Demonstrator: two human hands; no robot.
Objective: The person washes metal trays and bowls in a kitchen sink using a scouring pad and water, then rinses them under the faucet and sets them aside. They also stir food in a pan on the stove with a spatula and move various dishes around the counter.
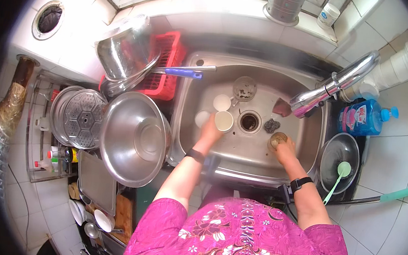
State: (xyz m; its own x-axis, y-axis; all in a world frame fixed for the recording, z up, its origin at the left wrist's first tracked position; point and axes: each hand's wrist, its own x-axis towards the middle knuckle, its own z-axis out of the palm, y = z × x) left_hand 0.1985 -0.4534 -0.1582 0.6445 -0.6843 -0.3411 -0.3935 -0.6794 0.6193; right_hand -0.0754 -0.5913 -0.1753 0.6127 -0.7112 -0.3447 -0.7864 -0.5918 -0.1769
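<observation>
My left hand (pixel 211 129) is at a white cup (pixel 224 121) in the left half of the steel sink (pixel 223 156); the fingers are partly hidden by it. Another white cup (pixel 222 103) stands just behind, and a round white item (pixel 201 119) lies left of them. My right hand (pixel 285 149) grips a glass cup (pixel 277 140) right of the drain (pixel 249 121). A steel wool scrubber (pixel 272 125) lies just beyond that cup, with a reddish-brown cloth or pad (pixel 281 107) behind it. Near the sink's back, a glass mug (pixel 244 88) holds dark bits.
The chrome faucet (pixel 333 86) reaches over the sink's right side. A blue detergent bottle (pixel 361 117) and a wok (pixel 339 163) with a green utensil (pixel 344 169) are to the right. On the left are a steel basin (pixel 133 139), a red basket (pixel 173 66) and a metal pot (pixel 123 55).
</observation>
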